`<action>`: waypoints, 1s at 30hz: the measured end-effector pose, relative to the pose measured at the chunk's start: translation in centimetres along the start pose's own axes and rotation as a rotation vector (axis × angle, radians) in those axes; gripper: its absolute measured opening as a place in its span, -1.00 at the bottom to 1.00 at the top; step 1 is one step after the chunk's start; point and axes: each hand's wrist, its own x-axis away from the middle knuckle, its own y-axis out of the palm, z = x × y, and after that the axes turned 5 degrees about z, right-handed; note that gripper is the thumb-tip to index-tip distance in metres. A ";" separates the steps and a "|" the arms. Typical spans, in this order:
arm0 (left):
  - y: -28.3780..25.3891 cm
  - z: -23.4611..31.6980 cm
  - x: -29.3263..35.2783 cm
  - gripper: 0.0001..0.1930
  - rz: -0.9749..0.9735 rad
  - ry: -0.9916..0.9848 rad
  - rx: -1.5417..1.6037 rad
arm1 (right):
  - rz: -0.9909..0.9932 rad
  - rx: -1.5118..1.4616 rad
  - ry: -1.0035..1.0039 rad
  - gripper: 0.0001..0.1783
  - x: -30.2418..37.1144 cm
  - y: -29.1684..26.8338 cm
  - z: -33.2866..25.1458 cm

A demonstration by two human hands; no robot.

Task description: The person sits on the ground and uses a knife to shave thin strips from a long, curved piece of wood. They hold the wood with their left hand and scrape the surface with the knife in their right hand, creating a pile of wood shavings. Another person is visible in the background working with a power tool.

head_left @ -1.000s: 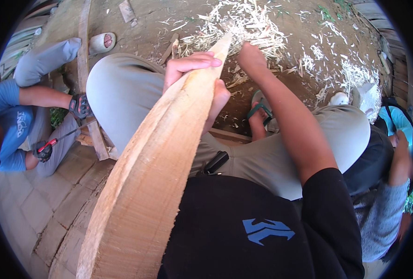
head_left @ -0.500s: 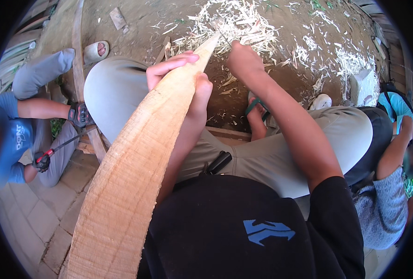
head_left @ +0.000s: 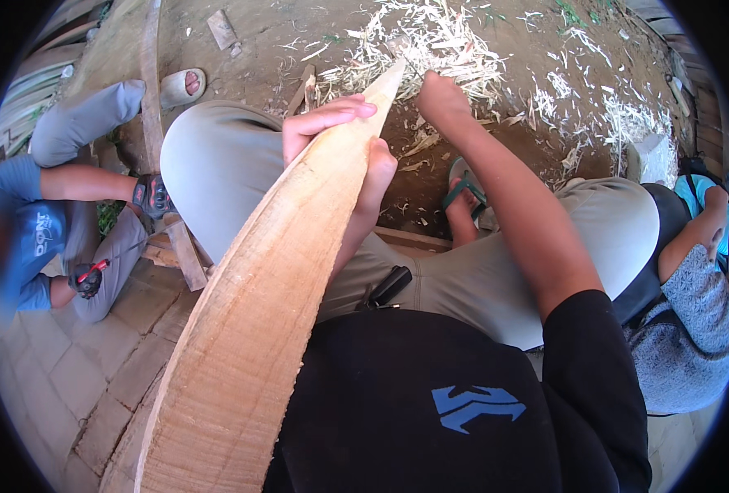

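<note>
Tapered wooden plank (head_left: 253, 312) runs from the lower left of the frame to its point at upper centre; compared with a second ago it is rolled, showing less of its left edge. The left hand (head_left: 323, 125) clasps it near the point, fingers and thumb on opposite edges. The right hand (head_left: 444, 99) is curled beside the point (what it grips, I cannot tell), before the shavings (head_left: 463, 64). The work seems to remain at the tapered end.

Daylight is bright; edges curve into black.
</note>
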 end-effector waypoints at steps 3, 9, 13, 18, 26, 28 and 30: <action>-0.1 -0.2 0.1 -0.61 0.018 -0.003 -0.012 | -0.025 -0.005 -0.017 -0.69 -0.4 -0.2 0.4; 0.2 0.2 0.2 -0.62 0.070 -0.046 -0.035 | -0.050 0.015 -0.035 -0.70 1.5 -1.9 -0.6; 0.3 0.6 0.2 -0.61 0.109 -0.086 -0.084 | 0.007 0.021 -0.038 -0.70 2.6 -1.9 -1.2; 1.0 1.3 0.2 -0.59 0.185 -0.143 -0.112 | -0.039 0.000 -0.073 -0.69 3.4 -3.6 -1.7; 0.8 1.5 0.0 -0.59 0.207 -0.169 -0.160 | -0.073 0.096 -0.081 -0.69 5.7 -6.9 -3.9; 0.9 1.4 -0.1 -0.59 0.203 -0.151 -0.177 | -0.097 0.143 -0.090 -0.70 6.8 -8.6 -4.4; 0.7 1.4 0.0 -0.59 0.212 -0.149 -0.185 | -0.104 0.149 -0.127 -0.70 8.3 -10.1 -5.0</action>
